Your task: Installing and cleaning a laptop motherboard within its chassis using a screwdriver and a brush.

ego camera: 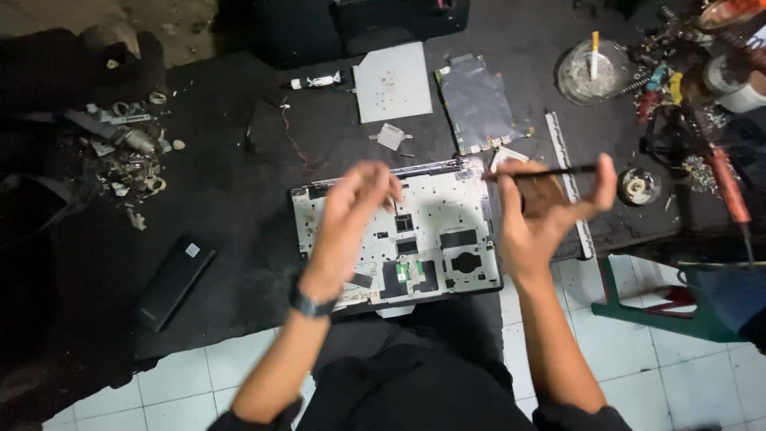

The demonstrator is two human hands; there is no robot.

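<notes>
- The right hand (536, 227) holds a thin dark tool (542, 172), probably a screwdriver. Thumb and fingertips are closed on its right end, near 3 o'clock of the laptop shell.
- The tool's long axis runs almost level, 9 to 3 o'clock. Its free tip points toward 9 o'clock and lies just over the top right corner of the laptop shell (435, 239).
- The left hand (355, 215) hovers above the shell's left half, with a watch (309, 303) on the wrist. Its fingers are curled loosely together and point toward 1 o'clock. I cannot tell whether they pinch anything small.
- The shell lies on the dark mat (223, 199), underside up, long side 9 to 3 o'clock, straight ahead of the person's lap.
- From the tool tip, the shell's open middle lies toward 7 o'clock. The left hand is the nearer one to it.
- A bare circuit board (481, 104) lies at 12 o'clock of the shell, well apart, and a black phone (174, 281) lies at 9 o'clock.
</notes>
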